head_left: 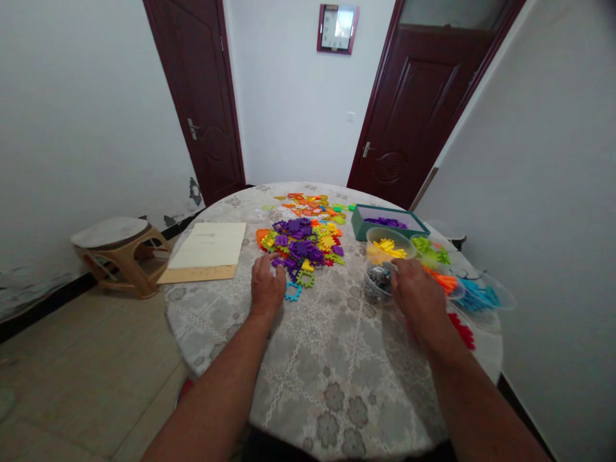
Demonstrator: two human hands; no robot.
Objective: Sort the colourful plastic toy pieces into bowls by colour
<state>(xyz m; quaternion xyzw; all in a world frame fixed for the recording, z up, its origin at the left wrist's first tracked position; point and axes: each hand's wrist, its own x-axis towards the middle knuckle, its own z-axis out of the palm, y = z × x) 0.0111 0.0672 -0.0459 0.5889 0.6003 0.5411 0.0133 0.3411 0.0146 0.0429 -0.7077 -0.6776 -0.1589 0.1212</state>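
My left hand [268, 282] rests at the near left edge of a mixed heap of plastic building pieces [301, 247]. Its fingers are apart and partly curled, close to a purple piece [279, 262]. Just right of it lie a blue square frame piece [293, 292] and an olive-green one [305, 278]. On the other side, my right hand [418, 292] is over the rim of a clear tub of grey pieces [378, 277]. Its thumb and fingers are pinched together; whatever is between them is too small to make out.
Sorted pieces stand around my right hand: a tub of yellow [387, 246], green [430, 250], orange [443, 280], blue [481, 294] and red pieces [462, 330]. Behind is a green box [360, 230] with purple pieces. A paper pad [206, 247] lies left; orange pieces [308, 204] lie farther back.
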